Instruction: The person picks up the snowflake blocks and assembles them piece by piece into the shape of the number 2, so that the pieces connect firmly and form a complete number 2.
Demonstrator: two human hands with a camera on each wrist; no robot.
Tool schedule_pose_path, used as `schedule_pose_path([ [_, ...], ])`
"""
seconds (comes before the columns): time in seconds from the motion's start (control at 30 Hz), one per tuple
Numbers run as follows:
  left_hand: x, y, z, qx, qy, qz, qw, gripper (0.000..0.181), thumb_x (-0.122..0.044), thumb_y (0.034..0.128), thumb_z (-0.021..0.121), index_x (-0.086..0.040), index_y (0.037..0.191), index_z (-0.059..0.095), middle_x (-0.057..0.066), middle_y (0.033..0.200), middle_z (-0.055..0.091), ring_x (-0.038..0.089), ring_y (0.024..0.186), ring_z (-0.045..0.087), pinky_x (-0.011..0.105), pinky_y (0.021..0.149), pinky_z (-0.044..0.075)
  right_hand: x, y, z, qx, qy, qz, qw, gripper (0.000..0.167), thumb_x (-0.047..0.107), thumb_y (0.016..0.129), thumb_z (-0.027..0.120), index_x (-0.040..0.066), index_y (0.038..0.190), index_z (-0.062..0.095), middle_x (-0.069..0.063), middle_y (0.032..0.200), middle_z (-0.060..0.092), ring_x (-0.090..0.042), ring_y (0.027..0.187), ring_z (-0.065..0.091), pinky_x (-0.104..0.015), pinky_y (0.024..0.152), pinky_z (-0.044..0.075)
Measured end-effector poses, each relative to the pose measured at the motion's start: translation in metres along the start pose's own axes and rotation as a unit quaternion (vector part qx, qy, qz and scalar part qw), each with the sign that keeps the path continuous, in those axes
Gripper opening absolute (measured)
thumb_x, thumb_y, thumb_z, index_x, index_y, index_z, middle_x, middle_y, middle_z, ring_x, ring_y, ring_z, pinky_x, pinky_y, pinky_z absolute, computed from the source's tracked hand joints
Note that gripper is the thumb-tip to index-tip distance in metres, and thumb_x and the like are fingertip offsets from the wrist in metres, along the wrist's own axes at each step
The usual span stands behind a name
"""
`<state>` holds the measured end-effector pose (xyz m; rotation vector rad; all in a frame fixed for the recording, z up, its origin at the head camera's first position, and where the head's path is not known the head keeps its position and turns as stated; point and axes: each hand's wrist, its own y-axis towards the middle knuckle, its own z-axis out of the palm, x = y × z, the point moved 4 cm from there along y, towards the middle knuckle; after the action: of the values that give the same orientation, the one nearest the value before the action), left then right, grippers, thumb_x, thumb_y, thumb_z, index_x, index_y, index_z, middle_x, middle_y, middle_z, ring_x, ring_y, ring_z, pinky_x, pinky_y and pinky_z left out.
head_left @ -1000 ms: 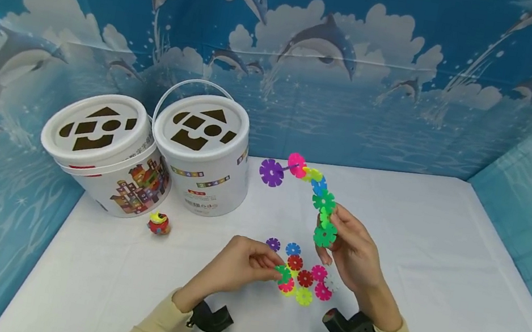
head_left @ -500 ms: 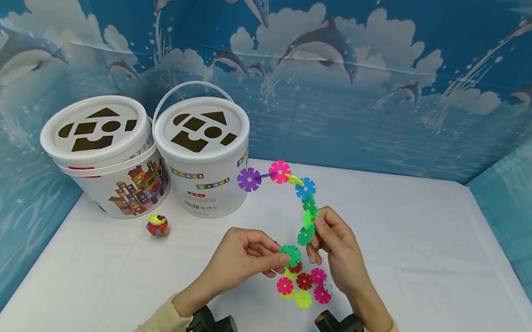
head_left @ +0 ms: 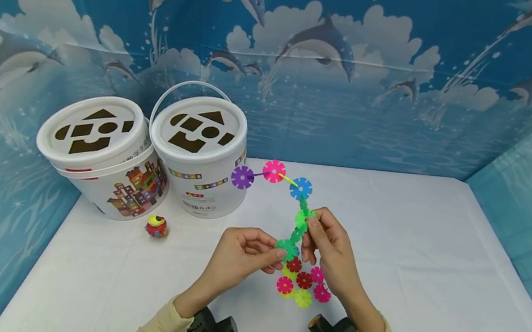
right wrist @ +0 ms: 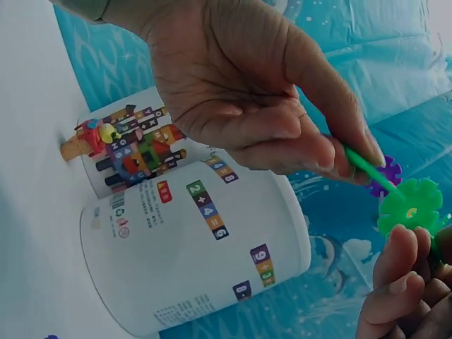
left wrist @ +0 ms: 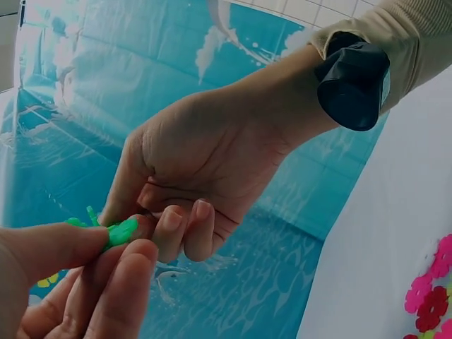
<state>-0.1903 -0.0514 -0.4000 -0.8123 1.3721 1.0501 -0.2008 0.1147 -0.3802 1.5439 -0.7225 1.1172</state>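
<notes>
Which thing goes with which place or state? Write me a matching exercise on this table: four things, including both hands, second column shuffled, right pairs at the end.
Things
1. Left hand
2. Small red-and-yellow toy figure
3. Held-up purple flower disc
4. Right hand

Places and states
A. At the end of the flower-disc chain farthest from the hands
B. Grips the chain at a light-green disc
C. Pinches a green disc by the chain's lower end
D. On the white tablecloth, in front of the lidded buckets

Right pairs: 1-C, 2-D, 3-A, 4-B
</notes>
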Motion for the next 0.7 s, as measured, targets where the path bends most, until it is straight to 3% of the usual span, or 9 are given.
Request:
schedule_pose_path([
  [0.3,0.0051,-0.0005,-0.0016,-0.010,-0.030,0.007,0.9995,0.016,-0.005,0.0874,0.068,0.010,0.089,0.062,0.025,0.076,0.066,0.021,0.063,0.068,0.038,0.061,0.056,0.0016,-0.0026,0.0004,0.005,-0.080,-0.042,0.9959,0.015,-0.004,0.098,0.044,0.003,0.085,0.048,-0.004,0.059,0.047,-0.015,0.046,0.046,-0.029,0.040,0.041],
  [0.57,0.0074,-0.0008,-0.0005,-0.018,-0.047,0.005,0.9987,0.019,-0.004,0.0878,0.065,0.012,0.083,0.057,0.031,0.070,0.061,0.016,0.055,0.065,0.031,0.054,0.055,-0.0050,-0.0022,0.0011,0.037,-0.084,-0.041,0.9949,0.021,-0.004,0.099,0.041,0.005,0.080,0.045,0.000,0.053,0.045,-0.013,0.041,0.045,-0.028,0.034,0.038],
  [0.7,0.0083,-0.0011,0.0003,-0.029,-0.047,0.009,0.9984,0.019,-0.003,0.0875,0.065,0.012,0.082,0.056,0.024,0.066,0.062,0.016,0.053,0.064,0.030,0.052,0.054,-0.0050,-0.0020,0.0014,0.042,-0.081,-0.046,0.9948,0.022,-0.004,0.099,0.041,0.005,0.079,0.044,0.000,0.052,0.045,-0.012,0.039,0.044,-0.028,0.032,0.035],
])
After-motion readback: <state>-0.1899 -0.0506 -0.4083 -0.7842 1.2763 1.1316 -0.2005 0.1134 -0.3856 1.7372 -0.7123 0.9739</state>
